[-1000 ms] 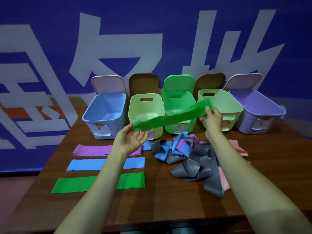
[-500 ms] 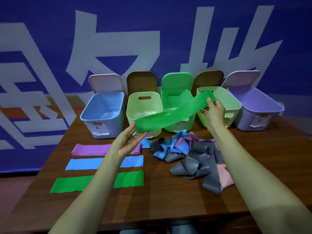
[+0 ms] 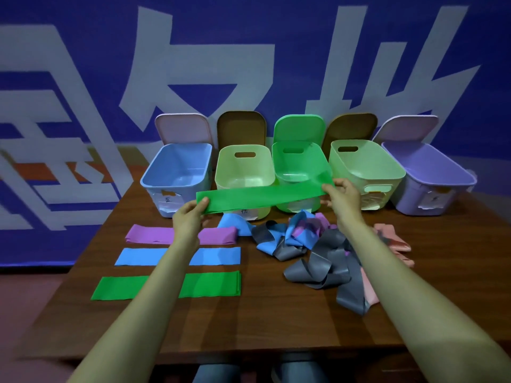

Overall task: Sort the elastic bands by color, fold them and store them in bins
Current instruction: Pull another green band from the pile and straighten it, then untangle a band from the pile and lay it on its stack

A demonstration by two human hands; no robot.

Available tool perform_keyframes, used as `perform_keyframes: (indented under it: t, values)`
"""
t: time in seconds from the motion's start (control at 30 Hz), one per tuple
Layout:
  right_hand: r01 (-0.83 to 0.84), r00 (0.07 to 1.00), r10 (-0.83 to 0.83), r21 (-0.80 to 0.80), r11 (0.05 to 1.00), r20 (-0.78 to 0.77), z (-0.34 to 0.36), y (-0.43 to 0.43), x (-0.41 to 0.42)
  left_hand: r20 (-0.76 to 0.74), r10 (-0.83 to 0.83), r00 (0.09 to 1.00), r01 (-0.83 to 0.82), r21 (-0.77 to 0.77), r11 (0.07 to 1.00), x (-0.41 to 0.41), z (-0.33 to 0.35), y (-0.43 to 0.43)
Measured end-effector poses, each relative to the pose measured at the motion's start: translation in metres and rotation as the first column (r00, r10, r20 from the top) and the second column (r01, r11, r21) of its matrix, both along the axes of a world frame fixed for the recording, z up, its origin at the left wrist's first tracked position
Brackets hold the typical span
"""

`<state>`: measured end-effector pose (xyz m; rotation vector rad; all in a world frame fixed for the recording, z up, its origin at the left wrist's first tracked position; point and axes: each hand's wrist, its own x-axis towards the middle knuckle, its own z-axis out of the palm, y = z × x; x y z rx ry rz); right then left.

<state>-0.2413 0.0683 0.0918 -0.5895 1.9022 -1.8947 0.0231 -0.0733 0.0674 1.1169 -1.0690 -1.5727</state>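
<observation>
With both hands (image 3: 190,217) (image 3: 344,196) pinching the green band (image 3: 262,196) ends, keep it taut and lay it squarely on the green strip (image 3: 213,284).

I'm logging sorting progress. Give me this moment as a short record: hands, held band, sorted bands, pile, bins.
left hand: pinches the held green band's left end
right hand: grips its right end
held green band: stretched flat, in the air
laid flat on table: purple band, blue band, flat green band
pile: grey, blue, purple, pink bands, tangled
bins: blue bin, green bin, purple bin, two pale green bins, open
</observation>
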Motion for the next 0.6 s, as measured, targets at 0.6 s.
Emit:
perform_keyframes:
  t: [0.6]
  values:
    - [-0.304,0.722,0.542,0.507,0.806,-0.430,-0.108,-0.005,0.178,0.699,0.353,0.622,-0.245,-0.255,0.935,0.191,-0.074,-0.016]
